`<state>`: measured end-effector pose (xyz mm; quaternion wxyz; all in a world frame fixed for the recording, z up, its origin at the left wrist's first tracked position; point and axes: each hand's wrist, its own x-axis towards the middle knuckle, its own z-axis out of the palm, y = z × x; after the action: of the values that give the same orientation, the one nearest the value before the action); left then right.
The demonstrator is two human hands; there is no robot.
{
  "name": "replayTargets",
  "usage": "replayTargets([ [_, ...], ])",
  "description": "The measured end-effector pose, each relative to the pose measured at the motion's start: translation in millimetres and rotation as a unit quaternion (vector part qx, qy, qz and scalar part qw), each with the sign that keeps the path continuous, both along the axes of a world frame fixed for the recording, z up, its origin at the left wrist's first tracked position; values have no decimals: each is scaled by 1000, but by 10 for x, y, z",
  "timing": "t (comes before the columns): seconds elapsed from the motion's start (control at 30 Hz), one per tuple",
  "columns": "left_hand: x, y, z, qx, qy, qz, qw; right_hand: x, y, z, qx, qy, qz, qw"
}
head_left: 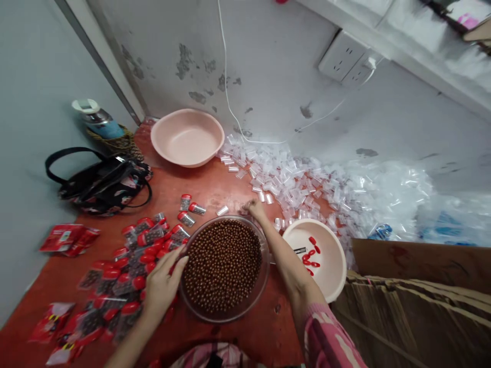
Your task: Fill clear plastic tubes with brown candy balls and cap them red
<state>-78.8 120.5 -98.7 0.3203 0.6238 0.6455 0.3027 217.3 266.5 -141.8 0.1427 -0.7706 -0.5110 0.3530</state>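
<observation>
A clear round bowl (263,286) full of small brown balls (222,263) stands in front of me. At its left rim is my left hand (164,283), thumb and fingers curled; what lies between them I cannot make out. My right hand (253,208) reaches past the bowl's far rim with its fingers drawn together, and whatever is at the fingertips is too small to name. A clear plastic tube (222,210) lies just left of it. Red-capped jars (149,235) with dark contents are heaped beside my left hand.
Many clear tubes (291,179) spread along the wall. A pale basin (335,255) with several red caps (307,259) stands right, a pink basin (187,138) at the back. Left are a black bag (111,184), a flask (102,122) and red packets (69,237). Cardboard (414,322) lies right.
</observation>
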Motion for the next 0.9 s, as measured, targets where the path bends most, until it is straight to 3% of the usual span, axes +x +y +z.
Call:
replayTargets([
  [0.07, 267, 48, 97, -52, -107, -12, 993, 27, -176, 246, 61, 31, 14, 998],
  [0.13, 532, 95, 158, -112, -244, -15, 963, 1, -410, 510, 133, 103, 67, 983],
  [0.23, 851, 86, 245, -196, -441, -11, 876, -148, -833, 811, 160, 246, 187, 937],
  [0.33, 1003, -79, 354, -234, -541, -19, 807, -391, -1268, 920, 145, 267, 168, 938],
  [0.43, 1000, -331, 390, -224, -558, 3, 799, -632, -1625, 907, 159, 185, 107, 964],
  [0.6, 839, -659, 182, -238, -529, 4, 815, -777, -1813, 818, 155, 20, 257, 954],
  [0.67, 754, -749, 95, -268, -518, 1, 812, -738, -1735, 730, 155, -106, 318, 929],
  [0.77, 594, -877, 43, -292, -498, 17, 816, -698, -1565, 525, 120, -257, 412, 866],
  [0.9, 332, -1043, 50, -269, -496, 89, 821, -844, -1450, 234, 101, -236, 499, 828],
])
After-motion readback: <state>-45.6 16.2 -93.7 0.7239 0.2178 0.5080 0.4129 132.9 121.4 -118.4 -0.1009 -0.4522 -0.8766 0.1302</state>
